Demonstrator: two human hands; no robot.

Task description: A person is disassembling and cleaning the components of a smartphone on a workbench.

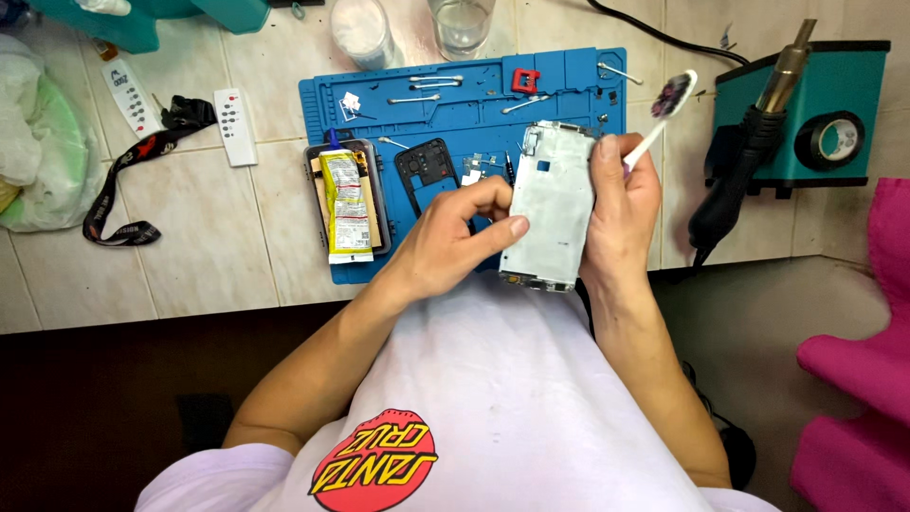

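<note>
Tiled worktop [209, 256] with blue mat [474, 104] near its edge; left hand [455, 237] grips phone frame [553, 204], right hand [621, 204] grips toothbrush [664, 114]

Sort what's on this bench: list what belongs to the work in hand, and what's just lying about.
In hand:
left hand and right hand, both gripping the silver-white metal phone frame
white toothbrush, in the right hand
blue silicone repair mat

Lying about:
two white remote controls
black lanyard
clear glass jar
teal hot-air station

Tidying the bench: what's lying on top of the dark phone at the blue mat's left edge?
A yellow tube lies lengthwise on the dark phone, covering its middle; what is beneath it cannot be seen.
</note>
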